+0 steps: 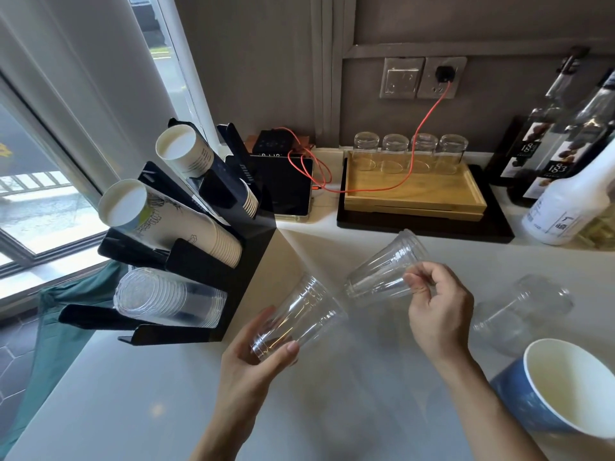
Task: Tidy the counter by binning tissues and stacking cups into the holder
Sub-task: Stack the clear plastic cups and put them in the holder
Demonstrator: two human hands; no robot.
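My left hand [256, 354] grips the base of a clear plastic cup [299, 314], whose mouth points up and right. My right hand [436, 307] holds a second clear plastic cup [386, 271] by its base end, tilted, just right of the first. The two cups are close but apart. The black cup holder [253, 247] stands at the left, with paper cup stacks [186, 221] in its upper slots and a stack of clear cups [166, 299] in the lowest slot. More loose clear cups [519, 311] lie on the counter behind my right hand.
A blue paper cup [565, 390] stands at the near right. At the back are a wooden tray [412, 191] with upturned glasses, a dark device [283, 184] with a red cable, and bottles [565, 168] at the far right. A window is on the left.
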